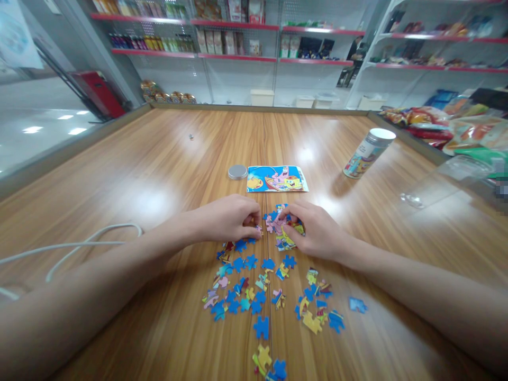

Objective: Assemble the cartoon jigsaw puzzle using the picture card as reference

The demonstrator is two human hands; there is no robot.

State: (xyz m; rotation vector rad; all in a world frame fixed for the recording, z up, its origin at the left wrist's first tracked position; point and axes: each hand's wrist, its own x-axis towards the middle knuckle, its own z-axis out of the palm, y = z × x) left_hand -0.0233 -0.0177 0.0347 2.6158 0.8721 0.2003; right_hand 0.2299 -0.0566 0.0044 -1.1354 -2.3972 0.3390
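My left hand (232,216) is closed in a pinch on a small pinkish puzzle piece (259,230), just left of a partly joined jigsaw puzzle (273,223). Across from it, the bent fingers and thumb of my right hand (317,228) grip the joined section and cover some of it. Blue, pink and yellow show in that section. Loose puzzle pieces (257,301) lie scattered nearer to me, mostly blue, some yellow. Beyond my hands lies a picture card (278,179) with cartoon figures on blue.
A round metal lid (237,172) touches or nearly touches the card's left side. A printed cylindrical can (369,153) stands on the right, near a clear plastic container (444,180). White cable (91,241) loops at left. Packaged snacks (428,124) sit beyond the table's right edge.
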